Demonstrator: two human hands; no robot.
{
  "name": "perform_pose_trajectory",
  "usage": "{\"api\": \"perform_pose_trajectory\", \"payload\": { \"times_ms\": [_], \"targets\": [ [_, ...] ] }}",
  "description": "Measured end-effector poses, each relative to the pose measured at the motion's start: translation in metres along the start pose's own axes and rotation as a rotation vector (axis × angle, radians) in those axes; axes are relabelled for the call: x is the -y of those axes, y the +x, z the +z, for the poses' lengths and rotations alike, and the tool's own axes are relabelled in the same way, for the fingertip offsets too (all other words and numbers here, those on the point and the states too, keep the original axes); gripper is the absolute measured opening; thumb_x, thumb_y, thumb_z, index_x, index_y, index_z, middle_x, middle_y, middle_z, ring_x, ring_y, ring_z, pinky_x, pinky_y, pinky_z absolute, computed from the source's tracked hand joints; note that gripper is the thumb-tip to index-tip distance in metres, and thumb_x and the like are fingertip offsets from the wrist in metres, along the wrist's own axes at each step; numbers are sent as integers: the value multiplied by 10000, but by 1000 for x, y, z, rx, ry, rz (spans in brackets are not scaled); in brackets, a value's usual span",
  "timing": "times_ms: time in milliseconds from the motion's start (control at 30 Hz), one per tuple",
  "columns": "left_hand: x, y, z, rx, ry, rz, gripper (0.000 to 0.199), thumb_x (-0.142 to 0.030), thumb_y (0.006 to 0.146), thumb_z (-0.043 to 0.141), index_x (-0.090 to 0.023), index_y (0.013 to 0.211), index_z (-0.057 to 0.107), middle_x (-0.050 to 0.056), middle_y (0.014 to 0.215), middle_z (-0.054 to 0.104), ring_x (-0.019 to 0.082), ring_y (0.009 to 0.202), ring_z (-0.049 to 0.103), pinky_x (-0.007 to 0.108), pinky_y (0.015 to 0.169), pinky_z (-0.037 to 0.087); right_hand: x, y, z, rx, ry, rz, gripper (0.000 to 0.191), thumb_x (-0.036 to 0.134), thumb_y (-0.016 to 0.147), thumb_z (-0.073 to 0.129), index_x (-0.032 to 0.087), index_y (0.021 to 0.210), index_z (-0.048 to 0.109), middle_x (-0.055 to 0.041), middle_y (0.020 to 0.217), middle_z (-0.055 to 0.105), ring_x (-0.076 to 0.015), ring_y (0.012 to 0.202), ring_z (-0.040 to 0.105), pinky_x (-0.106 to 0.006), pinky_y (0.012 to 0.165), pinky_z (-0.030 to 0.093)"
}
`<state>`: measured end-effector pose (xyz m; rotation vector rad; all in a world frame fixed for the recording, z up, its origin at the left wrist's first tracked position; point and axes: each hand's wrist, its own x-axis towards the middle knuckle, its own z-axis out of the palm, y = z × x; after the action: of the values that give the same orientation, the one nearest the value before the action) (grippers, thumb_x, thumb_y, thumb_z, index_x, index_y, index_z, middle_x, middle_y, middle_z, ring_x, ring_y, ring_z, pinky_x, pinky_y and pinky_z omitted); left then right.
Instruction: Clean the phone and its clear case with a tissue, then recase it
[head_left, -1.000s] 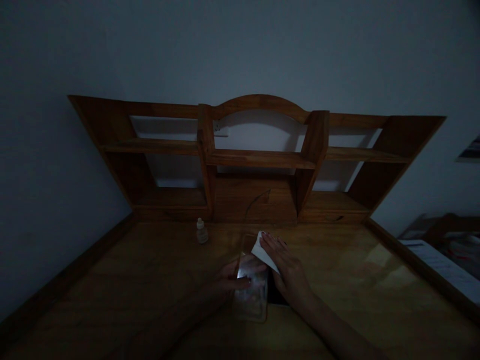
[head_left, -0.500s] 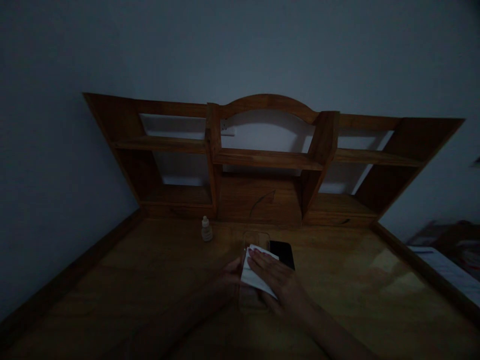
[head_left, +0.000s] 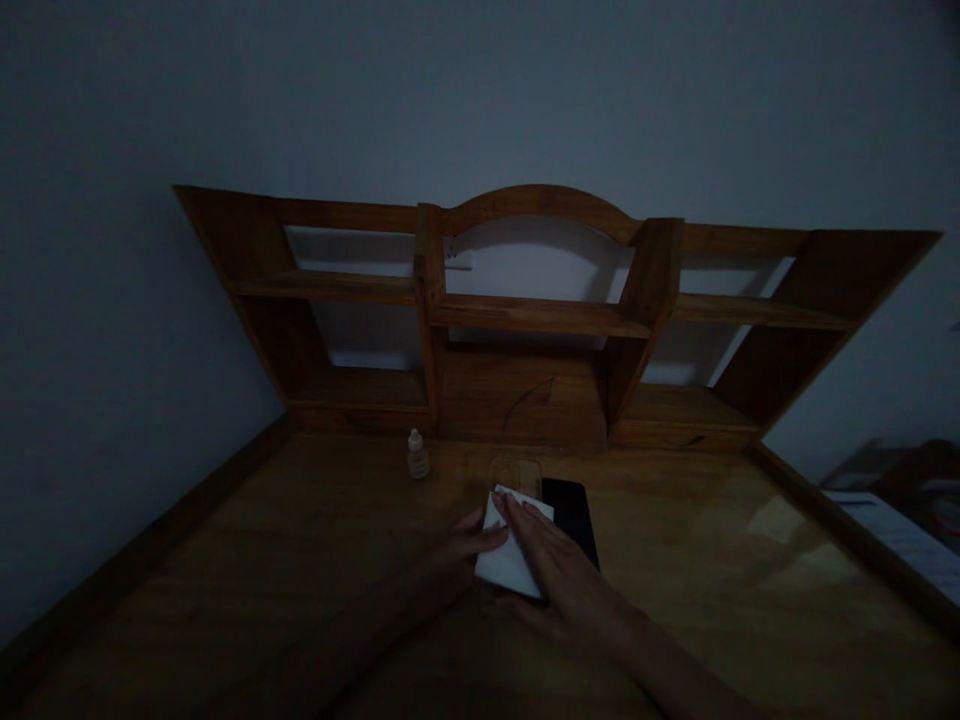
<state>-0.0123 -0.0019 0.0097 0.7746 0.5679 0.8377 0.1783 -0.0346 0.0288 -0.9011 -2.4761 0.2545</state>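
While the right hand [head_left: 564, 578] holds tissue [head_left: 507, 567] against a clear case [head_left: 528, 481], the left hand [head_left: 459, 550] grips both.

Bare left grip [head_left: 459, 550], bare right grip [head_left: 564, 575], slim fingers [head_left: 525, 520], bare forearms [head_left: 671, 655]

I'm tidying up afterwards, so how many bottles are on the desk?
1: a small bottle stands upright on the desk, left of the clear case. No others show.

A wooden shelf unit [head_left: 540, 318] fronts dim walls [head_left: 480, 100].
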Motion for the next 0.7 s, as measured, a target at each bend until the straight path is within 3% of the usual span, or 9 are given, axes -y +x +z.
{"api": "perform_pose_trajectory", "payload": {
  "times_ms": [200,433,700],
  "targets": [
    [3,2,-1,24,88,38,528,-139,730,724,-215,1231,573,85,1137,646,259,1013,619,353,858,468,-5,0,4,-8,16,18,836,298,898,559,154,1519,19,-105,1564,166,-232,1435,171,-422,1149,290],
    [4,2,-4,63,107,91,594,-24,684,659,-252,1228,588,56,1204,627,277,1154,551,352,893,464,-7,-1,0,-42,3,-73,704,120,887,451,182,1513,136,-71,1554,216,-214,1429,193,-442,1151,283],
    [1,0,0,85,114,101,590,-21,623,670,-262,1160,626,14,1204,632,300,1187,535,345,910,460,-6,0,-3,-32,29,-76,733,116,847,482,184,1508,171,-59,1555,214,-223,1433,177,-452,1154,272]
  ]
}}
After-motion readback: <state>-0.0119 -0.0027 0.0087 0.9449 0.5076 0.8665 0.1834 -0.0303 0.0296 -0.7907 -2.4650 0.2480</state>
